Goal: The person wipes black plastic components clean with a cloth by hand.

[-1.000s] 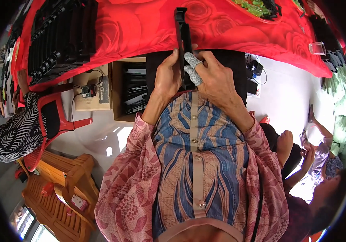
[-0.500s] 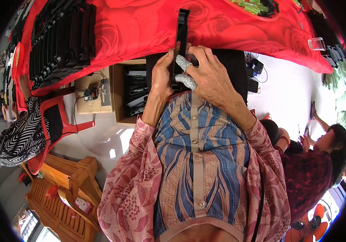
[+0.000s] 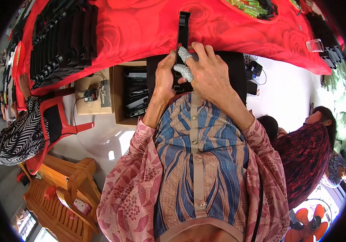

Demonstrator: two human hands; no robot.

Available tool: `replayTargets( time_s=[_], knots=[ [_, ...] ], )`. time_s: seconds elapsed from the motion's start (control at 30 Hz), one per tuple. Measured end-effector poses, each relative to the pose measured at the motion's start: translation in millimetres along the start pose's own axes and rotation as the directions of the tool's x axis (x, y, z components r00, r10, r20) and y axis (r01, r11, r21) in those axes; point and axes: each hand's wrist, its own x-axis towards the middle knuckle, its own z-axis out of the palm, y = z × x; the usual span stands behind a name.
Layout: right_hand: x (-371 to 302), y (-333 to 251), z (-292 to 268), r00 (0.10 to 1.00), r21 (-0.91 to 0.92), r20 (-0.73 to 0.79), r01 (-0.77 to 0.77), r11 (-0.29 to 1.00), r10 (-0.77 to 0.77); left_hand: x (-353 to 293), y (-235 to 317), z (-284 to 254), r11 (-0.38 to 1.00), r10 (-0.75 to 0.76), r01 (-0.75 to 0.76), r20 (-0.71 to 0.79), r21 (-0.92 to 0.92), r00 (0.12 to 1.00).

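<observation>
A long, narrow black plastic strip (image 3: 184, 30) points away from me, its far part over the red cloth and its near end close to my lap. My left hand (image 3: 164, 78) is closed along its left side, thumb lying forward. From the right, my right hand (image 3: 210, 74) bends over the strip's middle, closed against it. Two of its digits wear silvery-grey wrappings (image 3: 183, 72) and press at the strip. What lies under those fingertips is hidden.
On the red table cloth (image 3: 136, 24), many similar black parts (image 3: 64, 44) stand in rows at left. A tray of yellow-green pieces (image 3: 249, 8) and a clear cup (image 3: 314, 45) are at right. Below left sits a carton (image 3: 120, 97) of black parts; a person (image 3: 306, 157) is close on my right.
My right hand has shifted a little forward along the strip, its wrapped digits now tilted differently. The strip sits slightly nearer to me. The person at right has leaned and turned.
</observation>
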Motion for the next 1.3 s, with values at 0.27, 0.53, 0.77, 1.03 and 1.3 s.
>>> replayTargets(
  time_s=[0.27,0.53,0.77,1.03,1.3],
  knots=[
    [10,6,-1,1.0,0.066,-0.014,-0.015,0.998,0.016,-3,8,-1,0.999,0.026,-0.027,0.02,0.048,0.999],
    [-4,3,4,0.999,0.181,0.037,0.003,0.984,-0.01,-5,18,6,0.999,-0.008,0.007,0.034,0.035,0.999],
    [5,2,-4,0.992,0.228,0.112,-0.076,0.971,0.051,-3,13,2,0.999,-0.025,0.024,0.026,0.04,0.999],
    [-5,22,-4,0.998,0.547,0.048,-0.06,0.835,0.04,-2,13,-4,0.98,-0.104,0.13,0.169,-0.153,0.98],
    [-8,29,12,0.938,0.895,0.134,-0.253,0.368,0.32,-5,23,8,0.977,-0.08,0.113,0.18,-0.182,0.981]
  ],
)
